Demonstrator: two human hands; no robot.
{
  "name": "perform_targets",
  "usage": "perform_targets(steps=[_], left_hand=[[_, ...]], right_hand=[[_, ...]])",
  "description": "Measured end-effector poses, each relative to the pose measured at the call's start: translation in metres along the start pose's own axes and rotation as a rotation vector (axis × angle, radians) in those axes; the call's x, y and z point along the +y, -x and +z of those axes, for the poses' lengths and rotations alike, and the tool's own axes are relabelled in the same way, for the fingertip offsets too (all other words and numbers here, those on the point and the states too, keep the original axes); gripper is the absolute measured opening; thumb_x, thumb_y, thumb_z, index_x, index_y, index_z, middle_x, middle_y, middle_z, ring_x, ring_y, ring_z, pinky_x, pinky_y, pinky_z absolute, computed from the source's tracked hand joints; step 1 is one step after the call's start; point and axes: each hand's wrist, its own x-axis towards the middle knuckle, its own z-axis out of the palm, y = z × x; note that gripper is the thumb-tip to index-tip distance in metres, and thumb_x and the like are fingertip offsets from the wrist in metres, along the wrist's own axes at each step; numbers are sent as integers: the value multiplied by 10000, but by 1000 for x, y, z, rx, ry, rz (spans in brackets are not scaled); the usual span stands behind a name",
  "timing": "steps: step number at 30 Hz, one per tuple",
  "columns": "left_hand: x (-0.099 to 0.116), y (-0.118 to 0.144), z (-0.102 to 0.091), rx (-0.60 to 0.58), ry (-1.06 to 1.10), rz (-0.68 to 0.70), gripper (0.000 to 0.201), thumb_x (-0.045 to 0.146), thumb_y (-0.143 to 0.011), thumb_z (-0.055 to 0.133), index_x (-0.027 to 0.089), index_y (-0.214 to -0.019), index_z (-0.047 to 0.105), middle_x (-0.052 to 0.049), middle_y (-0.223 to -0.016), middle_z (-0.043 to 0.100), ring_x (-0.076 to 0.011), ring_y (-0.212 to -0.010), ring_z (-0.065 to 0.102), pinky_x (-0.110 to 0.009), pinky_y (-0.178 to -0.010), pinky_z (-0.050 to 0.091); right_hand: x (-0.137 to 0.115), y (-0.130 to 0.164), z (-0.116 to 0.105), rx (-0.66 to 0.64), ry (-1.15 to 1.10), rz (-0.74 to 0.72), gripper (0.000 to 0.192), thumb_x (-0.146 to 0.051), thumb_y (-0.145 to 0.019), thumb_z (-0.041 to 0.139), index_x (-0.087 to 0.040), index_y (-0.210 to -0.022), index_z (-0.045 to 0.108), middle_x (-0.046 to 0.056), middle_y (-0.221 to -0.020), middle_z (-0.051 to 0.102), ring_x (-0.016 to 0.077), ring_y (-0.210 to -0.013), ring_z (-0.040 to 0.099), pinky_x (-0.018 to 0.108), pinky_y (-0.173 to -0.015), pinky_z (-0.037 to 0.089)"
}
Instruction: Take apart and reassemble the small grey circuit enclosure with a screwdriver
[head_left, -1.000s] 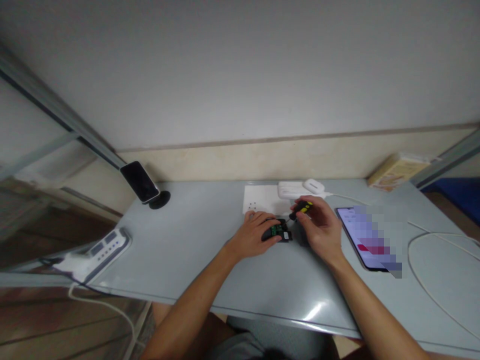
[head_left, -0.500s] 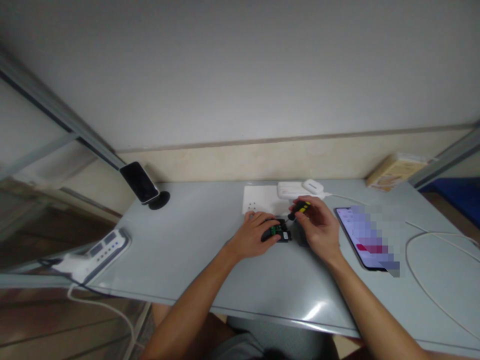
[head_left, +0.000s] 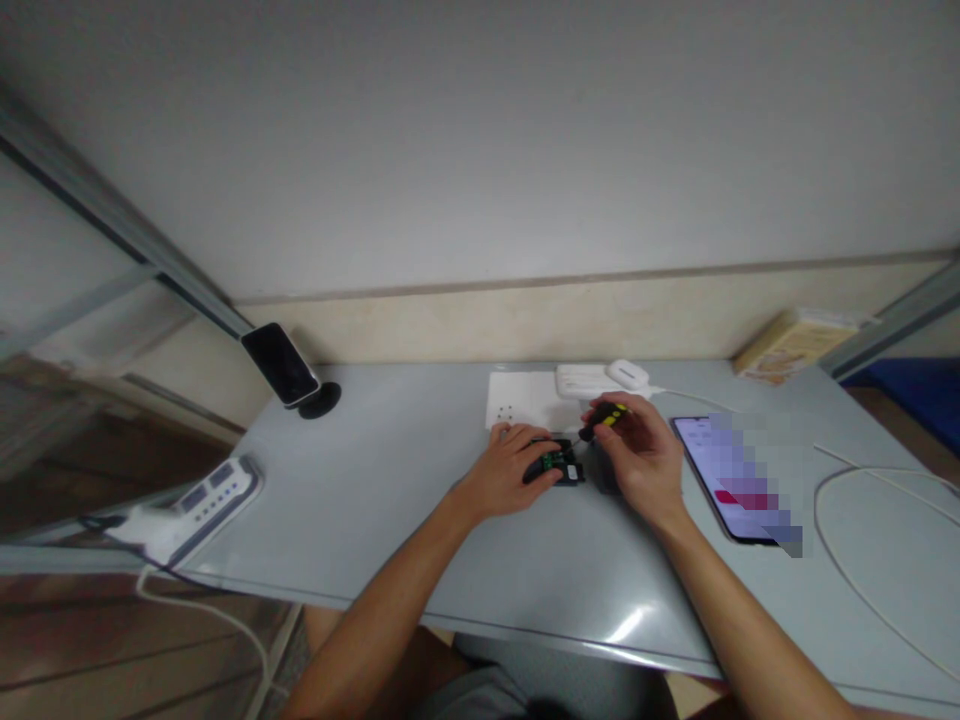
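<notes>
My left hand (head_left: 501, 472) is closed around the left side of a small black device with an exposed green circuit board (head_left: 555, 460), steadying it on the table. It looks like an opened computer mouse, though the fingers cover part of it. A screwdriver with a black and yellow handle (head_left: 604, 420) is gripped in the fingers of my right hand (head_left: 643, 462). Its shaft slants down left to the device's right edge; whether the tip sits in a screw is too small to tell. A dark piece (head_left: 604, 470) lies partly hidden beneath my right hand.
Behind the hands lies a white sheet (head_left: 525, 395) with several small dark screw-like bits (head_left: 505, 412). White cases (head_left: 600, 378) sit on its far right. A phone (head_left: 731, 485) and white cable (head_left: 819, 520) are on the right; a stand-mounted phone (head_left: 281, 365) and power strip (head_left: 202, 508) on the left.
Both hands stay nearly in place. My right hand and the screwdriver have shifted very slightly right, about as much as the whole view; the grip is unchanged.
</notes>
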Motion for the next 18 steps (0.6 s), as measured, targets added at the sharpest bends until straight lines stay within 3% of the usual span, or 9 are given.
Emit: perform_targets(steps=[18], left_hand=[[0, -1, 0, 10, 3, 1, 274, 360, -1010, 554, 234, -1226, 665, -85, -1312, 663, -243, -1245, 578, -475, -1102, 336]], right_hand=[[1, 0, 0, -28, 24, -8, 242, -243, -888, 697, -287, -1125, 677, 44, -1062, 674, 183, -878, 715, 378, -835, 615]])
